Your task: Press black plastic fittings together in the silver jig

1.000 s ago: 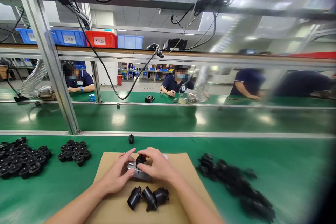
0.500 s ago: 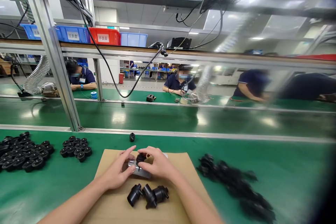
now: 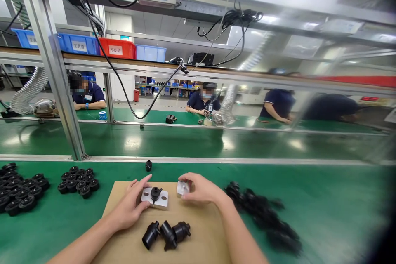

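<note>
My left hand (image 3: 133,205) is closed around the left end of a metal block (image 3: 163,199) with two slots in its top. In the middle of that block a black plastic fitting (image 3: 155,193) stands upright, its small spout pointing right. To the right, apart from it, my right hand (image 3: 202,189) grips a small whitish block (image 3: 183,188) between thumb and fingers. Nearer to me on the cardboard sheet (image 3: 123,243) lie several black fittings (image 3: 168,234) close together.
Groups of black round parts (image 3: 79,182) cover the green table's left side. A blurred pile of black parts (image 3: 262,218) lies right. One small black part (image 3: 149,166) stands beyond the cardboard. A metal post (image 3: 52,62) rises at left; co-workers sit across the belt.
My right hand has left the black fitting and moved right to the small whitish block. The fitting now stands uncovered in the metal block, which my left hand still holds. The view has shifted slightly.
</note>
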`<state>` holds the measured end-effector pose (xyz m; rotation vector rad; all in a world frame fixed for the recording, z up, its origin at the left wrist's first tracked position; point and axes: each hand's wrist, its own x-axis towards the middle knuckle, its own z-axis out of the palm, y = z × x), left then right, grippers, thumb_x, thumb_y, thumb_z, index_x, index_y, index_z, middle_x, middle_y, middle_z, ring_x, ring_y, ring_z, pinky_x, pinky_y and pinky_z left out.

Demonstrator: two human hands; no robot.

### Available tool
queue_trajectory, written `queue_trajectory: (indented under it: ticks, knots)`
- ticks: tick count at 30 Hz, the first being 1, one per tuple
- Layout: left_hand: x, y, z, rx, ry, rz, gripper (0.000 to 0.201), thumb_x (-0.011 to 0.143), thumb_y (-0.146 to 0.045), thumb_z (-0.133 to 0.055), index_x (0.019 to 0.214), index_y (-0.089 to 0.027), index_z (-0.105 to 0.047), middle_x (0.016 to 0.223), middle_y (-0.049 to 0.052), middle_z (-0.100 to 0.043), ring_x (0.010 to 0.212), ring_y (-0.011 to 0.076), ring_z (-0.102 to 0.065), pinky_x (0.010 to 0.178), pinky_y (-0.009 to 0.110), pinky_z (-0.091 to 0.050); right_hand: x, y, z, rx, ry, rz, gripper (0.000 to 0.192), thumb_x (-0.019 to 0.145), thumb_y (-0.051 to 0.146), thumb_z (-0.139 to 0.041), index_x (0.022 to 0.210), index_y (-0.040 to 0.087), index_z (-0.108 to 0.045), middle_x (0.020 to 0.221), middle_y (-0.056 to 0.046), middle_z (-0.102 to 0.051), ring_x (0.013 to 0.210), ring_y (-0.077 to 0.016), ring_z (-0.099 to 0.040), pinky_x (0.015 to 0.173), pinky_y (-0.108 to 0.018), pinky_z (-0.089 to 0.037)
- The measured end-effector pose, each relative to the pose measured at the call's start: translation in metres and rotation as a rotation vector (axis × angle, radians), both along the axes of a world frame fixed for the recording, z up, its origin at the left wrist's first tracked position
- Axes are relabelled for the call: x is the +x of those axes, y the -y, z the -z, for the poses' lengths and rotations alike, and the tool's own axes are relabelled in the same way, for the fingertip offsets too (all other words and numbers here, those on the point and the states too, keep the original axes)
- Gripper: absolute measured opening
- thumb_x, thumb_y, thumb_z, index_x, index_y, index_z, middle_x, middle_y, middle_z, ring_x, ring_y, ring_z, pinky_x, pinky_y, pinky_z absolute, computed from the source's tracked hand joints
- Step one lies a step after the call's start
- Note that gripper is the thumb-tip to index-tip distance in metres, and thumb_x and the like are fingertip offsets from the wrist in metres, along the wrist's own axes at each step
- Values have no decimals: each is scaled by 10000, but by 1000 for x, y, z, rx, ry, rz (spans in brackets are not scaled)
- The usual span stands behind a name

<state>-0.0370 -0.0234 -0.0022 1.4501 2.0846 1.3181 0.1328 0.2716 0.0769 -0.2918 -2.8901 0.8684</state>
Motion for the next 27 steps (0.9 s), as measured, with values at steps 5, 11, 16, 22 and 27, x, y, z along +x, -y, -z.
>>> queue_trajectory:
  ticks: [5,11,16,22,27]
  knots:
    - [-1,-1,3,-2,35,6,704,994,-317,-539,1642,-353,-268,1497,99,-544,1456,306,-415,1322,642,-116,1,6,-3,-13,53,-70,681,790,40,-610,1417,297,-673,1564,-90,-536,1370,-295,-567,1061,-412,-521]
    - [-4,-1,6,4,39,17,693,988,-310,-554,1630,-378,-302,1502,76,-554,1450,303,-422,1323,624,-134,-3,12,2,74,99,41,835,801,293,-774,1583,195,-496,1434,-184,-570,1281,-385,-583,1094,-553,-481]
    - [-4,-1,6,3,48,20,690,980,-275,-543,1620,-407,-322,1507,55,-540,1443,301,-424,1289,581,-251,-6,12,6,88,74,-13,889,782,23,-569,1632,238,-418,1570,-126,-471,1468,-276,-440,1205,-412,-397]
    - [-5,-1,7,16,73,15,733,952,-294,-613,1620,-388,-325,1469,66,-551,1400,292,-467,1267,546,-298,-7,19,5,103,118,133,983,806,367,-786,1666,182,-349,1454,-219,-567,1364,-436,-527,1120,-572,-434]
    - [-5,1,8,17,78,16,724,959,-299,-614,1620,-391,-334,1483,64,-542,1411,285,-466,1263,527,-311,-18,27,13,123,-27,195,852,813,266,-743,1597,129,-440,1357,-232,-636,1278,-449,-572,1086,-590,-438]
